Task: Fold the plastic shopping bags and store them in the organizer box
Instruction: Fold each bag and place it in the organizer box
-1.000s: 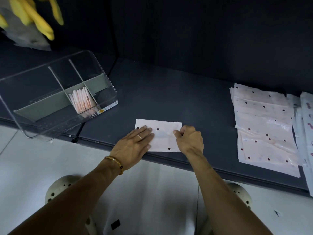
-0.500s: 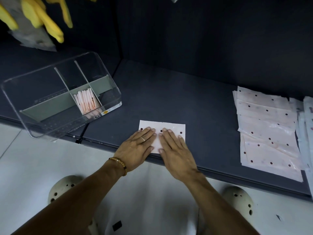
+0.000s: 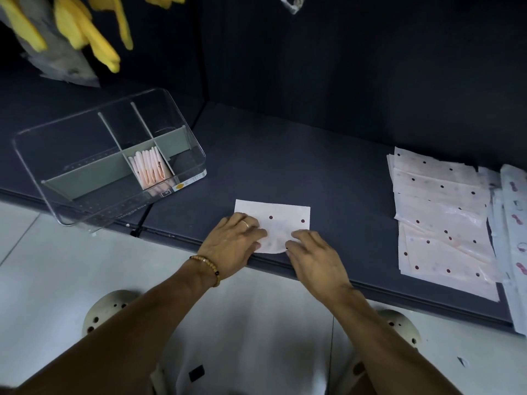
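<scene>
A pale pink plastic bag with dark dots, folded into a small rectangle, lies on the dark shelf near its front edge. My left hand grips its near left part with curled fingers. My right hand pinches its near right corner. Between the two hands the bag's near edge bulges up off the shelf. The clear organizer box stands at the left, overhanging the shelf edge. Its middle compartment holds several folded pink bags standing upright. A stack of flat dotted bags lies at the right.
Yellow rubber gloves hang at the top left above the box. More patterned bags lie at the far right edge. Below the shelf are a light floor and two round stools. A dark wall backs the shelf.
Both hands were pressing flat on the bag half a second ago. They have slid to its near edge and curled onto it, and that edge has risen.
</scene>
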Motion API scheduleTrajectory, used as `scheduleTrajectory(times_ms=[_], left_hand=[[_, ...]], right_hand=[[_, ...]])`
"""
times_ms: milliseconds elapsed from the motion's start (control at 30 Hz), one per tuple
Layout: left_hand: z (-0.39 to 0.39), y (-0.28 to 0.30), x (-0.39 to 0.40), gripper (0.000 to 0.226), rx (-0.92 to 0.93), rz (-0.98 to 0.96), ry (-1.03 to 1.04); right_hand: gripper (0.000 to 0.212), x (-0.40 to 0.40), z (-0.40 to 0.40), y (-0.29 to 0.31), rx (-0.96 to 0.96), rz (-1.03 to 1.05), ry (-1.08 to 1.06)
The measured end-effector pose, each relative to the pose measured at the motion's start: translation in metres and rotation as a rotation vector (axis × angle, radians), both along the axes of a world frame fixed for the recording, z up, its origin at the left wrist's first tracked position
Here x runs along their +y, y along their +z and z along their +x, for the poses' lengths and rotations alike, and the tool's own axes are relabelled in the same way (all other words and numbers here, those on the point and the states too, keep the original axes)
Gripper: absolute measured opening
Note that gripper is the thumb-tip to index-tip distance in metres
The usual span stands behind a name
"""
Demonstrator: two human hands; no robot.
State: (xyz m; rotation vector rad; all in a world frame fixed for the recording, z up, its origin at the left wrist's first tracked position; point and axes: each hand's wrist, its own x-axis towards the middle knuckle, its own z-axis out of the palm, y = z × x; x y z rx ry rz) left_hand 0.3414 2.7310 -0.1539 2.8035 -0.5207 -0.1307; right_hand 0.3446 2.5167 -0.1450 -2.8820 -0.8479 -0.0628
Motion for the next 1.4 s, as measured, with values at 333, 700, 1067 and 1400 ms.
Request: scheduleTrajectory(times_ms=[333,700,1067,1400], left_hand=[[0.003,0.015,0.001,0.031,0.056,-0.152,0.155],[0.017,0.015,0.000,0.037,0.219,-0.174,0.608],[0.028,0.014,0.001,0.033,0.117,-0.113,0.728],[-0.001,-0.003,0.020,0.037,-0.335,0.161,-0.027]], right_hand=[[0.038,0.000,0.021,0.019,0.259,0.178,-0.216],[0.012,0.003,0.043,0.007,0.437,0.388,-0.587],[0.018,0.010,0.058,0.007,0.533,0.347,-0.755],[0.020,0.029,0.039,0.019,0.083,0.030,-0.523]])
